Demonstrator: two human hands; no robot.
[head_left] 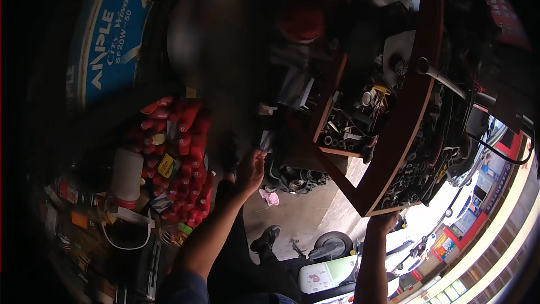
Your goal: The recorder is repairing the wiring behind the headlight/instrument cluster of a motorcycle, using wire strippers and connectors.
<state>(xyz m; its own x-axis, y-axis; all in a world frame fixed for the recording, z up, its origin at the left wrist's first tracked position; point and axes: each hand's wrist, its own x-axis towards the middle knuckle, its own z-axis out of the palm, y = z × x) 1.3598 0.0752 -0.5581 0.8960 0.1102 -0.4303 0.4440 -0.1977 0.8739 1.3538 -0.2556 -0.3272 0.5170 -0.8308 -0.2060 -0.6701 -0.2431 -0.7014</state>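
My left hand (251, 172) is raised in the middle, fingers curled in and thumb side up. A small pale, shiny piece (266, 141) shows just above its fingertips; what it is remains unclear. My right hand (383, 222) is at the near corner of a wooden workbench (394, 160), closed around its edge with the fingers mostly hidden. Beside that rim stands an open wooden drawer (331, 110) with sockets (339, 143), a yellow-handled tool (382, 89) and other metal parts inside. A large wrench (441, 77) lies across the bench's rim.
Many dark tools and parts (419, 166) crowd the bench top. Stacked red bottles (188, 174) and a white jug (127, 174) stand at left, below a blue carton (116, 36). A scooter (326, 276) is parked near; a pink rag (269, 197) lies on the floor.
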